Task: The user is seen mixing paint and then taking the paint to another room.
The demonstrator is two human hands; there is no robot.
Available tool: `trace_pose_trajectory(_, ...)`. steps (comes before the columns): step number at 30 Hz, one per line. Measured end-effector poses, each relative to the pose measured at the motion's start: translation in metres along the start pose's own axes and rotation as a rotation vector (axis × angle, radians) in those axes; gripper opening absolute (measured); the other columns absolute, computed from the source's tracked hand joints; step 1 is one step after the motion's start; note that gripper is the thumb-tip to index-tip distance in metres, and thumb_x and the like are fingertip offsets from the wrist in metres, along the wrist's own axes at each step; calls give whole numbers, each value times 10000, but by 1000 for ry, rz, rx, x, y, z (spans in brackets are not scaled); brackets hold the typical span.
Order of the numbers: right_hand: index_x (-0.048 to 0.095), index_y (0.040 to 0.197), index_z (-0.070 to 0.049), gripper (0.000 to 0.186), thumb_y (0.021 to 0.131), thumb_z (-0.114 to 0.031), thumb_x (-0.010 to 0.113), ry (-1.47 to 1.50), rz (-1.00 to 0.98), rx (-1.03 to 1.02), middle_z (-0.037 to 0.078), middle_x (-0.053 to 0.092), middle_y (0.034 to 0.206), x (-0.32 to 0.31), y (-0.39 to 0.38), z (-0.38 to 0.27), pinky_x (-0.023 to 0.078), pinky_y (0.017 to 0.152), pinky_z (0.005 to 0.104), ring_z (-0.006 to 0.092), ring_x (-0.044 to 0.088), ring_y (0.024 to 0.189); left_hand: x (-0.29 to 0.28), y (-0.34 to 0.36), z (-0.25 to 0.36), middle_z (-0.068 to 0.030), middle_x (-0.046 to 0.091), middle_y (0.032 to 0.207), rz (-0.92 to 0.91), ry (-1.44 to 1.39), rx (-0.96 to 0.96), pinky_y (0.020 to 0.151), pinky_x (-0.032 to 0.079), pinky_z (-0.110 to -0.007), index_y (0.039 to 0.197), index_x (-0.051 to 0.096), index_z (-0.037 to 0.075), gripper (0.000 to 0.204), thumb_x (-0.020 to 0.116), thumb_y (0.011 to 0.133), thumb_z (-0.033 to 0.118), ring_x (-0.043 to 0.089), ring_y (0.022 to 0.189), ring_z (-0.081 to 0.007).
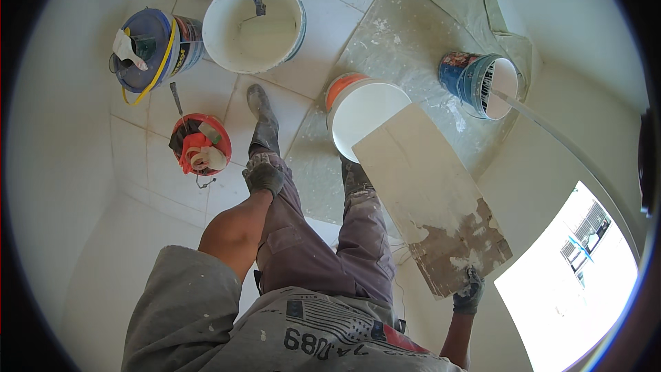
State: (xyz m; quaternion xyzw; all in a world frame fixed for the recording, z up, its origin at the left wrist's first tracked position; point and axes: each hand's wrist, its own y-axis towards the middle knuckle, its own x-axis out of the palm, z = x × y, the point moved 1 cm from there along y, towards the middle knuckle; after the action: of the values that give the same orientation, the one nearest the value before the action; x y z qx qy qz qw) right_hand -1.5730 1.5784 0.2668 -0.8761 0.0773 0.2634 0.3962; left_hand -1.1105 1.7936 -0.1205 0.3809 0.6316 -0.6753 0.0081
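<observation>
My right hand [469,292], in a dark glove smeared with white, grips the lower edge of a long rectangular board [427,186]. The board tilts across the view; its upper part is coated smooth beige, while its lower end shows patchy brown and white compound. Its far corner overlaps the rim of a bucket of white material [368,114], which has an orange patch on its side. Also gloved, my left hand [265,173] rests on my left knee with fingers bent over it, and nothing shows in it.
A large tub [213,41] with a putty knife [257,1] stands ahead, beside a blue-lidded bucket [148,34]. A red bucket of tools [224,141] sits left. Right, a blue bucket [465,76] holds a long pole [544,122]. A drop cloth [385,41] covers part of the tiles.
</observation>
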Motion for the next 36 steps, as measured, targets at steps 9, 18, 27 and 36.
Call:
trace_pose_trajectory(9, 598, 1218, -56, 307, 919, -74, 661, 271, 43, 188, 88, 696, 1102, 71, 70, 50, 561, 873, 359, 215, 678, 1005, -8, 3, 10, -173, 440, 1575, 2, 53, 16, 1183, 316, -495, 1516, 450, 77, 694, 536, 949, 469, 390, 1470, -339)
trace_pose_trajectory(18, 470, 794, -138, 293, 887, -61, 737, -75, 102, 139, 7, 622, 738, 231, 140, 50, 328, 470, 255, 74, 477, 529, -10, 4, 6, -182, 452, 1560, 7, 117, 6, 1176, 335, -499, 1501, 471, 105, 671, 546, 942, 468, 417, 1446, -358)
trace_pose_trajectory(27, 730, 940, 86, 305, 794, -180, 761, -321, 82, -164, 247, 746, 869, 336, 241, 85, 554, 729, 411, 353, 737, 782, -8, 4, 19, -183, 500, 1518, 41, 108, 65, 1151, 367, -498, 1449, 518, 89, 636, 571, 933, 456, 473, 1396, -358)
trace_pose_trajectory(36, 684, 1059, 59, 394, 749, -174, 752, -809, -442, -446, 285, 721, 984, 345, 224, 48, 561, 841, 486, 456, 696, 957, -2, 2, 10, -193, 510, 1506, 56, 77, 43, 1136, 378, -499, 1430, 530, 61, 650, 582, 920, 460, 481, 1385, -365)
